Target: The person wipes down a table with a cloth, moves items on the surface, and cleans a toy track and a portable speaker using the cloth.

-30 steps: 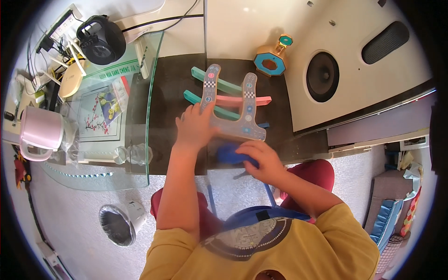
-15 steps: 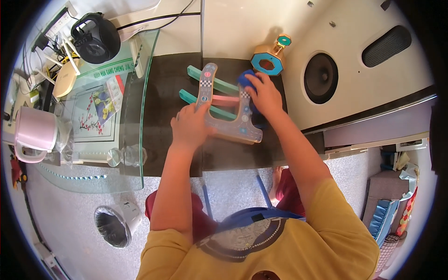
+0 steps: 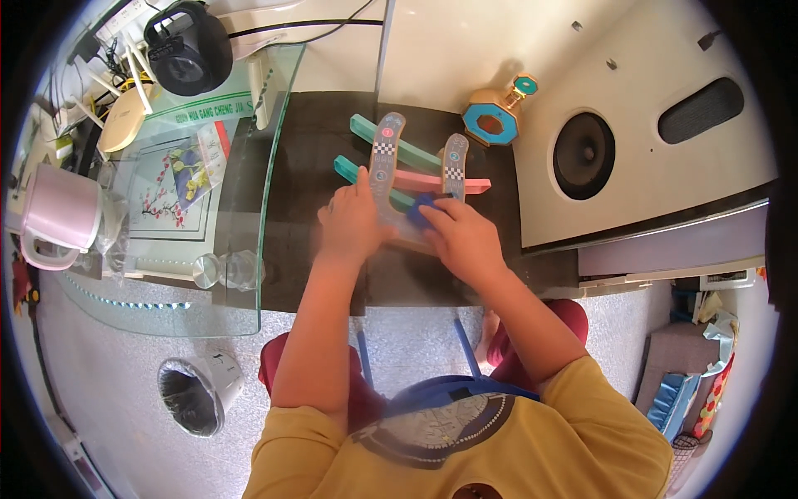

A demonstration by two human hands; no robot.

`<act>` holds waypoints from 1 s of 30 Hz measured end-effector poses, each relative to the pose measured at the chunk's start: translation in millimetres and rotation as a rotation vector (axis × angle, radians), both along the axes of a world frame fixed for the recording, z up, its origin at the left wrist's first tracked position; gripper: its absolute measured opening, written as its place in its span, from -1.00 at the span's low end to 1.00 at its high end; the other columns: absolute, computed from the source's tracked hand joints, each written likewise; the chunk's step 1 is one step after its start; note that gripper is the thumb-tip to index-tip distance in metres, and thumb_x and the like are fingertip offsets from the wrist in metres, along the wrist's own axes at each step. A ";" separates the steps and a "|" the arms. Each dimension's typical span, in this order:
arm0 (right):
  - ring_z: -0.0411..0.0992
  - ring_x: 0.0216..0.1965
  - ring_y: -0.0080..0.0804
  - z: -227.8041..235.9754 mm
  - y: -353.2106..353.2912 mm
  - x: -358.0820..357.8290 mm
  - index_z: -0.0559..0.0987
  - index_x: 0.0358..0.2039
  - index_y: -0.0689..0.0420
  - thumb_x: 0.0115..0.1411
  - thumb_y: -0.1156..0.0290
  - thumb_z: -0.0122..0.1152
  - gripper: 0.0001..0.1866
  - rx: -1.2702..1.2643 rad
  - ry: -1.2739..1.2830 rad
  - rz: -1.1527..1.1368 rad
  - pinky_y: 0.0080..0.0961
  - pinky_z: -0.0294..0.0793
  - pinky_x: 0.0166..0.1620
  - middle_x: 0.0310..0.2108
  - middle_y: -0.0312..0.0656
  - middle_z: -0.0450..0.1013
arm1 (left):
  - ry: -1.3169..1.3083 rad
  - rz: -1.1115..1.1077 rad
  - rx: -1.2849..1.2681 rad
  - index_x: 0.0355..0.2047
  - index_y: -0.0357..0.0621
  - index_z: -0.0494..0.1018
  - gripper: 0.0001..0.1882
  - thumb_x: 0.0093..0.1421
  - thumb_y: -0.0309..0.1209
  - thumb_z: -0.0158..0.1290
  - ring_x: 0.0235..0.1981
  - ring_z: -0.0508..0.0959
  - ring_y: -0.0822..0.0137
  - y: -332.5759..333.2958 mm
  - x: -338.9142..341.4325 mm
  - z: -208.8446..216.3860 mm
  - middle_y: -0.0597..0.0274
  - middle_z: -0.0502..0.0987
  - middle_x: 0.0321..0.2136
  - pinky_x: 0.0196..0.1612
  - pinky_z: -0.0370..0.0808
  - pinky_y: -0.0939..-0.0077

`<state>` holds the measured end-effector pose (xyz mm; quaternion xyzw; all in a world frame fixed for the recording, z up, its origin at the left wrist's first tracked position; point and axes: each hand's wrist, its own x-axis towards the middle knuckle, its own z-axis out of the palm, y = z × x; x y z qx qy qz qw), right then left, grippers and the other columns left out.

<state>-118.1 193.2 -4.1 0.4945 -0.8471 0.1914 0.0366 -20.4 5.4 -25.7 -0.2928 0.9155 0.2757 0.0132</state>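
Note:
A toy ramp track (image 3: 385, 156), with a grey road-printed U-shaped side panel and green and pink sloping ramps, lies on the dark tabletop. Its base is partly covered by my hands. My left hand (image 3: 349, 220) grips the lower left corner of the panel, the index finger stretched up along the left post. In my right hand (image 3: 465, 233) is a blue cloth (image 3: 422, 208), bunched under the fingers and pressed against the panel's inner curve near the base. The right post stands free of my fingers.
A gold and turquoise octagonal ornament (image 3: 492, 121) stands behind the toy. To the right rises a white cabinet with a round speaker (image 3: 584, 156). At left, a glass shelf (image 3: 274, 166) bears a router (image 3: 122, 127); a pink kettle (image 3: 62, 212) and a bin (image 3: 199, 395) are nearby.
My right hand has moved the blue cloth down from the top of the right post to the inner curve near the base. The left hand still holds the toy's lower left.

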 end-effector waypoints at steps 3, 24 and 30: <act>0.59 -0.06 -0.07 -6.3 -11.8 -25.0 0.67 0.01 0.00 0.18 0.35 0.39 -0.64 -0.063 -0.049 0.011 -0.22 0.61 -0.03 -0.03 -0.18 0.60 | -0.002 -0.025 0.001 0.47 -0.22 0.04 0.23 -0.08 -0.12 0.52 0.31 0.37 0.02 -1.7 -2.6 0.3 0.06 0.47 0.20 0.20 0.34 -0.24; 0.56 -0.09 -0.31 -11.0 46.6 -59.5 0.60 0.04 0.29 0.11 0.19 0.54 -0.42 -0.258 -0.864 -0.519 -0.38 0.53 0.00 -0.05 -0.05 0.59 | 0.323 -0.123 0.094 0.48 0.11 0.13 0.01 0.05 -0.47 0.38 0.44 0.21 -0.02 -4.4 -7.8 -10.5 0.06 0.34 0.33 0.44 0.00 -0.23; 0.52 0.01 0.01 -57.8 70.2 -73.4 0.64 -0.01 0.19 0.06 0.41 0.57 -0.53 -0.517 -0.226 -0.525 -0.25 0.49 0.12 -0.01 0.02 0.56 | 0.307 -0.223 -0.129 0.54 0.18 -0.01 0.07 0.12 -0.45 0.36 0.53 0.01 -0.13 27.5 -21.8 -4.2 0.19 0.16 0.49 0.47 -0.15 -0.47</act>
